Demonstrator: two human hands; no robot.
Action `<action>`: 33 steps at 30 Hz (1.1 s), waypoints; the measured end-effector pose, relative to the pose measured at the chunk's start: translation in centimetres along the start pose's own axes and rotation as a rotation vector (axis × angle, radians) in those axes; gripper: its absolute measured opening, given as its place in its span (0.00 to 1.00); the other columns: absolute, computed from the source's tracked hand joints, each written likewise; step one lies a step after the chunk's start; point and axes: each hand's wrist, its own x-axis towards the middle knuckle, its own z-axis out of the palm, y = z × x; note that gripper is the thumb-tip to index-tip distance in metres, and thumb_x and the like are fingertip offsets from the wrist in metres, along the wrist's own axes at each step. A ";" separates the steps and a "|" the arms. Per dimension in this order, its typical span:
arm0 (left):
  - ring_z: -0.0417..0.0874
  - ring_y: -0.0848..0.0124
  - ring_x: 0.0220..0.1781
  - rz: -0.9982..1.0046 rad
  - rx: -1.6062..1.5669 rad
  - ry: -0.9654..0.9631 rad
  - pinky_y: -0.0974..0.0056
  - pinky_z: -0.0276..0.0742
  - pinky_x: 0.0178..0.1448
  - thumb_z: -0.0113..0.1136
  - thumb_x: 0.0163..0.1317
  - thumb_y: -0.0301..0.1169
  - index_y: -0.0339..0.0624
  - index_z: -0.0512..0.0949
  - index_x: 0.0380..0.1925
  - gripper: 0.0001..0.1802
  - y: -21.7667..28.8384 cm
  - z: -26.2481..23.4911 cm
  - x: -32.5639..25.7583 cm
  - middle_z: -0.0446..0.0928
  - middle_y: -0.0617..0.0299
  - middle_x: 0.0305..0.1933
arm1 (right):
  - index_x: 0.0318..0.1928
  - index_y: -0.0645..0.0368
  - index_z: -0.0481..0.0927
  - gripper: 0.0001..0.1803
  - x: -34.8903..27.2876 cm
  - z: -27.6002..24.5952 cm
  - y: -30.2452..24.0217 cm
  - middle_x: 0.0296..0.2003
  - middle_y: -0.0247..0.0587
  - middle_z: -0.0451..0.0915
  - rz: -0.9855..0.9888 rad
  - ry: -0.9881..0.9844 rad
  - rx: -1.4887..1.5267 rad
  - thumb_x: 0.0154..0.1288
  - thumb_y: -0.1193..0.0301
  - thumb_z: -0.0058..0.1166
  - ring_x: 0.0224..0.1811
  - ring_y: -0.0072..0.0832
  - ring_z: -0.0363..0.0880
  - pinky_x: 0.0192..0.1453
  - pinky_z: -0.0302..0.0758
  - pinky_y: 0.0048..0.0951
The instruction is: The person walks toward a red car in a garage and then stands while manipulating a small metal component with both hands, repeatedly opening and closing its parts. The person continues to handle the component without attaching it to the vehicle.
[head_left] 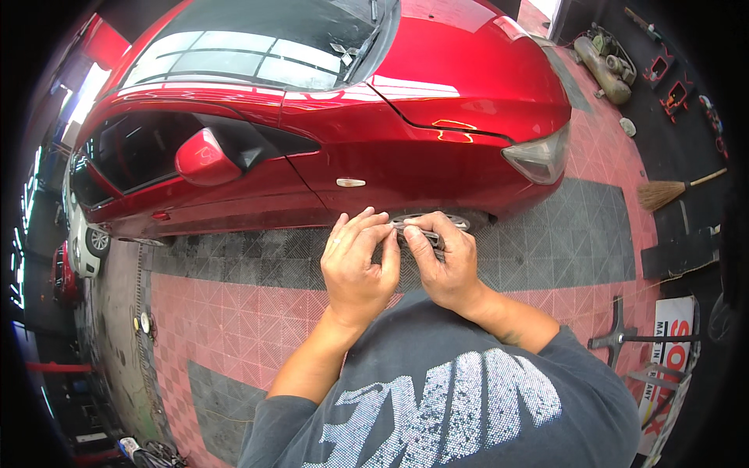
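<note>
Both hands are raised close together in front of my chest, their fingertips nearly meeting. Between them is a small, thin, dark grey piece (401, 225), too small and too covered by fingers to name. My right hand (447, 261) pinches it between thumb and bent index finger. My left hand (359, 269) is closed at thumb and index finger on the other end, the remaining fingers stretched upward. Just beyond the hands stands a glossy red car (421, 171), its front to the right. Its front wheel (464, 221) is partly hidden by my hands.
The car's side mirror (207, 158) juts toward me at the left; its headlight (538, 156) is at the right. Underfoot lie red and dark grey floor tiles (234, 308). At the right are a broom (663, 193), a tank-like machine (605, 66) and a metal stand (619, 335).
</note>
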 end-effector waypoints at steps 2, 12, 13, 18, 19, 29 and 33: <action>0.93 0.51 0.59 0.024 0.031 0.032 0.39 0.80 0.74 0.74 0.62 0.23 0.40 0.89 0.41 0.08 0.0 0.7 -0.2 0.92 0.55 0.50 | 0.49 0.67 0.86 0.07 0.0 0.1 -0.2 0.38 0.50 0.90 0.037 0.012 0.020 0.80 0.74 0.64 0.38 0.36 0.93 0.43 0.86 0.34; 0.79 0.42 0.70 0.208 -0.009 -0.112 0.37 0.73 0.78 0.62 0.69 0.20 0.37 0.77 0.44 0.07 -0.4 1.6 -0.4 0.80 0.48 0.53 | 0.46 0.65 0.85 0.07 -0.4 -0.2 0.4 0.34 0.44 0.87 0.041 0.048 0.117 0.82 0.73 0.61 0.34 0.28 0.87 0.40 0.82 0.32; 0.79 0.42 0.70 0.225 -0.001 -0.143 0.37 0.73 0.78 0.62 0.69 0.21 0.38 0.77 0.44 0.06 -0.6 1.4 -0.4 0.80 0.48 0.53 | 0.45 0.65 0.84 0.08 -0.5 -0.4 0.4 0.33 0.42 0.86 0.099 0.035 0.137 0.83 0.72 0.61 0.33 0.25 0.85 0.39 0.80 0.31; 0.79 0.41 0.69 0.199 -0.131 -0.275 0.38 0.73 0.77 0.60 0.72 0.22 0.37 0.74 0.43 0.04 -1.7 0.4 -0.8 0.79 0.46 0.53 | 0.43 0.62 0.84 0.11 -0.8 -1.1 0.6 0.29 0.30 0.82 0.406 -0.071 0.306 0.85 0.67 0.59 0.30 0.16 0.76 0.35 0.74 0.27; 0.79 0.41 0.69 0.157 -0.195 -0.292 0.38 0.74 0.76 0.59 0.73 0.22 0.37 0.74 0.43 0.04 -1.7 0.1 -1.0 0.79 0.46 0.53 | 0.43 0.62 0.84 0.12 -0.9 -1.1 0.8 0.29 0.29 0.82 0.456 -0.096 0.363 0.85 0.66 0.59 0.30 0.15 0.76 0.35 0.74 0.26; 0.85 0.46 0.66 0.018 -0.228 -0.233 0.42 0.77 0.74 0.67 0.73 0.24 0.38 0.81 0.41 0.03 -1.0 -1.6 -1.2 0.85 0.52 0.48 | 0.43 0.61 0.84 0.12 -0.4 -1.5 0.4 0.30 0.30 0.84 0.507 -0.170 0.420 0.84 0.65 0.62 0.33 0.15 0.78 0.40 0.76 0.27; 0.89 0.53 0.62 0.049 -0.106 -0.144 0.42 0.78 0.75 0.77 0.65 0.25 0.42 0.89 0.42 0.07 -1.2 -1.8 -1.4 0.89 0.58 0.46 | 0.44 0.61 0.84 0.11 -0.3 -1.3 0.4 0.31 0.32 0.85 0.400 -0.149 0.299 0.84 0.65 0.62 0.35 0.17 0.80 0.43 0.79 0.29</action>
